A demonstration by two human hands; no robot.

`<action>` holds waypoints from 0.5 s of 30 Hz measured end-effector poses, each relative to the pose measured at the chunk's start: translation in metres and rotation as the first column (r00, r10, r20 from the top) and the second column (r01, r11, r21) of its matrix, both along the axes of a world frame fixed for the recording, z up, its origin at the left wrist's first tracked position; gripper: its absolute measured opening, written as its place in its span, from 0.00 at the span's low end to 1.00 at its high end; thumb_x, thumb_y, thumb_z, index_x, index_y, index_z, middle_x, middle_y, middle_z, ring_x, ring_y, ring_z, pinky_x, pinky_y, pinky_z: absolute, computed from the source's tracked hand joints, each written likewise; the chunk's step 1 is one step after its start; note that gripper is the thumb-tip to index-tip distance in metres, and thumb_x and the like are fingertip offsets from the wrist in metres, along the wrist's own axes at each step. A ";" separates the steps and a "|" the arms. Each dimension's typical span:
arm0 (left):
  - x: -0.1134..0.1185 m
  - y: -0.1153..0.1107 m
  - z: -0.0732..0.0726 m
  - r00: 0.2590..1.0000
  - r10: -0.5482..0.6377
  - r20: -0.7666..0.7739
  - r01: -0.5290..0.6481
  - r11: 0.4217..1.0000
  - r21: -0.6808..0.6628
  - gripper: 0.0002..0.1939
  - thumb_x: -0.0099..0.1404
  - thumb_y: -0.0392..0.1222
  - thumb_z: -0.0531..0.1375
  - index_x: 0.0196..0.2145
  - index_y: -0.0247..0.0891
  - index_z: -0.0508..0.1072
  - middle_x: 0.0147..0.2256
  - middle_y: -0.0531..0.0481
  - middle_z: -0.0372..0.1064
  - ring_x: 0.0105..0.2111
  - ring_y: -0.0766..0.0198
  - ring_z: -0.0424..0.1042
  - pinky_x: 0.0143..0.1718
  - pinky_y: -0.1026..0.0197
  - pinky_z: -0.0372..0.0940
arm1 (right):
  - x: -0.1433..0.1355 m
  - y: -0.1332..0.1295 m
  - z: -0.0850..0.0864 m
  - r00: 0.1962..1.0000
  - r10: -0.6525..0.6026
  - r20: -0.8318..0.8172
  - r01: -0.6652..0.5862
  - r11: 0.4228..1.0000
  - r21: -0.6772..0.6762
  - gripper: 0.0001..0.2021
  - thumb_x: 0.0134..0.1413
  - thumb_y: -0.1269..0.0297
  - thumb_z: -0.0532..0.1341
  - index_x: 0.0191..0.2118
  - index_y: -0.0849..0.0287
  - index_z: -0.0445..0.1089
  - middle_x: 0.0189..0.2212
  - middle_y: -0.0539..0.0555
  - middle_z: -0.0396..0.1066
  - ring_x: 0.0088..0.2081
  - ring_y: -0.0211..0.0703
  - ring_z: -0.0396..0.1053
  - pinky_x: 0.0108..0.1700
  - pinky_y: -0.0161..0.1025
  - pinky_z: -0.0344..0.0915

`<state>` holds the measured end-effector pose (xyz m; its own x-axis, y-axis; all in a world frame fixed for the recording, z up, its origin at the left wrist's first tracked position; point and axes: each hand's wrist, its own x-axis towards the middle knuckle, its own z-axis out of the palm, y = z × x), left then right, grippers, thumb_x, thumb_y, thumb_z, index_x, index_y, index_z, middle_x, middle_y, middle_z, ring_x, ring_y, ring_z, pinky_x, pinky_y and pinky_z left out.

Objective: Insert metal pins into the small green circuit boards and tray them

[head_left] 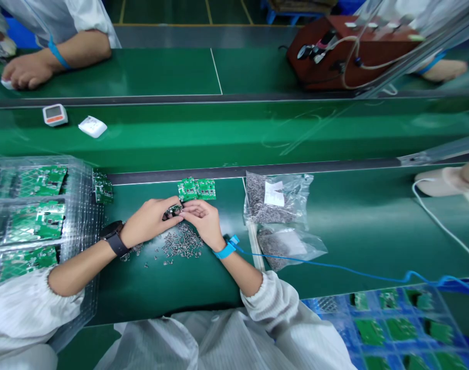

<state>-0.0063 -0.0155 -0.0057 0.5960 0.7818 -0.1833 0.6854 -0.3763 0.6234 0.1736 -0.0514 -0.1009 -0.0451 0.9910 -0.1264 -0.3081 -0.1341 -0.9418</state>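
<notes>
Head view: my left hand [151, 221] pinches a small circuit board [173, 209], apparently mid-handling; my right hand [205, 222] meets it, grip unclear. Two green boards [187, 190] lie at 1 o'clock, many metal parts [183, 242] remain loose at 6, filled clear trays [80, 205] at 9.

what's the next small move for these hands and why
Probably hold the small board steady in the left hand and finish with the right hand at its edge before reaching for the loose metal parts: the right fingertips already meet there, though whether they pinch a part is too small to tell.
</notes>
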 end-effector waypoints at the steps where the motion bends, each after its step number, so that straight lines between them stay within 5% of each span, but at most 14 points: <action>1: -0.001 0.000 -0.002 1.000 -0.010 -0.008 0.010 1.000 0.012 0.09 0.73 0.48 0.59 0.43 0.41 0.71 0.32 0.53 0.74 0.29 0.61 0.71 0.31 0.63 0.55 | 0.000 0.000 -0.001 1.000 0.014 0.004 -0.014 1.000 -0.001 0.11 0.48 0.59 0.75 0.37 0.53 0.78 0.33 0.51 0.82 0.38 0.47 0.81 0.45 0.44 0.78; 15: -0.008 0.003 -0.014 0.982 -0.138 -0.127 0.157 0.976 0.152 0.12 0.76 0.51 0.56 0.45 0.41 0.71 0.28 0.52 0.70 0.27 0.58 0.71 0.29 0.62 0.56 | 0.006 0.002 -0.002 0.992 0.089 0.085 -0.089 0.996 -0.001 0.10 0.48 0.56 0.75 0.32 0.54 0.78 0.30 0.51 0.80 0.34 0.46 0.78 0.40 0.43 0.75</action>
